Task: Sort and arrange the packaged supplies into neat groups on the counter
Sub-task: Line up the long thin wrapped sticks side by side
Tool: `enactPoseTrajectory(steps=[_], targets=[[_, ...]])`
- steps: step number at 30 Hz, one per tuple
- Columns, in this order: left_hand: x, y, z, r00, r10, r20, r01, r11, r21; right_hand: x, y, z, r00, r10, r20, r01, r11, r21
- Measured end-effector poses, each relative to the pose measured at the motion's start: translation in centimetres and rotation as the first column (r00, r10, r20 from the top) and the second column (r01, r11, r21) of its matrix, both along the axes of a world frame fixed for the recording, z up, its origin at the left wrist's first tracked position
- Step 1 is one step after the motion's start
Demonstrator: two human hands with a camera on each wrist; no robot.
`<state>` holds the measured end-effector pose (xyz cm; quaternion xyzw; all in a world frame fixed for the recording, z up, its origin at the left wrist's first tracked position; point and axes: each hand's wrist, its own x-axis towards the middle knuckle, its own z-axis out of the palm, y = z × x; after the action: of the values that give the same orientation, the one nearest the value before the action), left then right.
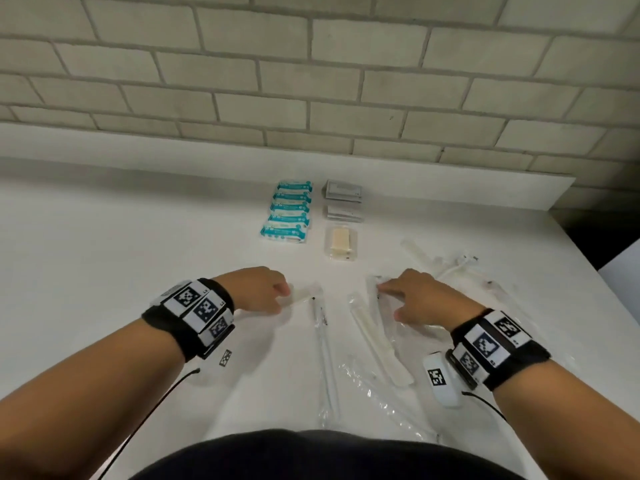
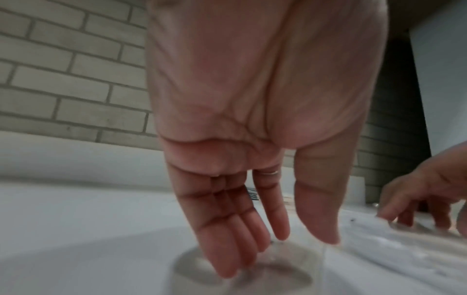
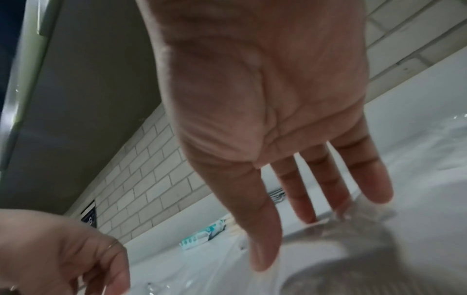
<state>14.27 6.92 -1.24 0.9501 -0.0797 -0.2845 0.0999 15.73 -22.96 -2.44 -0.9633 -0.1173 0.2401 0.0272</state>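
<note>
Sorted at the back of the white counter (image 1: 138,244) lie a stack of teal packets (image 1: 290,211), grey packets (image 1: 343,199) and a clear pack with a beige item (image 1: 340,247). Long clear-wrapped packets lie loose at the front. My left hand (image 1: 282,297) has straight fingers (image 2: 227,249) pointing down, tips touching a small clear packet (image 1: 302,295). My right hand (image 1: 389,299) is spread, its fingertips (image 3: 338,199) resting on the top end of a clear sleeve (image 1: 374,289) beside a long white stick packet (image 1: 372,344). Neither hand grips anything.
A thin stick in clear wrap (image 1: 323,344) lies between my hands, and another clear sleeve (image 1: 381,393) lies nearer my body. More clear packets (image 1: 450,268) are heaped at the right near the counter's edge. A brick wall (image 1: 311,81) runs behind.
</note>
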Motion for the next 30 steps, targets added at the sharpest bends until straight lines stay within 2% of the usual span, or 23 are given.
enactPoseTrajectory(steps=[3,5,9,12,15,18,21,24,25,26,28,29,30], targets=[[-2.0,-1.2,0.3,0.999,0.0,-0.042,-0.005,0.995,-0.104,-1.5,0.5,0.9,0.999,-0.036,-0.029,0.04,0.988,0.147],[-2.8,-1.6,0.2,0.999,0.001,-0.036,-0.005,0.994,-0.11,-2.3,0.6,1.3,0.997,-0.072,0.039,0.064,0.981,0.183],[-3.8,-3.4,-0.4,0.995,-0.011,0.096,0.01,1.0,0.01,-4.3,1.3,1.5,0.987,-0.115,0.111,0.096,0.982,0.165],[-4.3,-6.0,-1.0,0.994,-0.029,0.11,0.024,0.999,0.049,-5.1,2.9,1.4,0.987,-0.118,0.105,0.105,0.987,0.119],[-4.9,-7.8,-1.7,0.994,-0.026,0.108,0.019,0.998,0.061,-4.6,3.9,1.3,0.969,-0.21,0.133,0.201,0.977,0.076],[-5.2,-8.5,-2.3,0.991,-0.043,0.129,0.033,0.996,0.079,-4.6,4.4,0.7,0.967,-0.232,0.102,0.233,0.973,0.004],[-5.1,-8.5,-2.2,0.995,0.015,0.099,-0.014,1.0,-0.002,-4.9,4.8,0.1,0.929,-0.37,0.019,0.367,0.926,0.093],[-5.0,-8.0,-1.6,0.986,0.137,0.096,-0.116,0.973,-0.2,-4.7,4.7,0.3,0.893,-0.442,-0.081,0.449,0.884,0.13],[-5.1,-7.8,-1.4,0.981,0.166,0.103,-0.134,0.955,-0.266,-4.5,4.3,0.4,0.875,-0.472,-0.11,0.485,0.854,0.19],[-5.2,-7.7,-1.2,0.979,0.172,0.109,-0.129,0.939,-0.318,-4.5,3.7,0.5,0.841,-0.515,-0.165,0.541,0.786,0.3],[-5.8,-8.2,-0.8,0.988,0.097,0.122,-0.042,0.92,-0.389,-4.9,2.3,1.1,0.759,-0.578,-0.298,0.628,0.532,0.567],[-6.2,-8.7,-0.6,0.99,0.013,0.141,0.044,0.919,-0.391,-5.2,1.5,1.4,0.734,-0.586,-0.344,0.629,0.394,0.671],[-6.7,-9.3,-0.5,0.981,-0.09,0.172,0.149,0.916,-0.372,-5.4,0.6,1.9,0.728,-0.586,-0.356,0.603,0.299,0.739]])
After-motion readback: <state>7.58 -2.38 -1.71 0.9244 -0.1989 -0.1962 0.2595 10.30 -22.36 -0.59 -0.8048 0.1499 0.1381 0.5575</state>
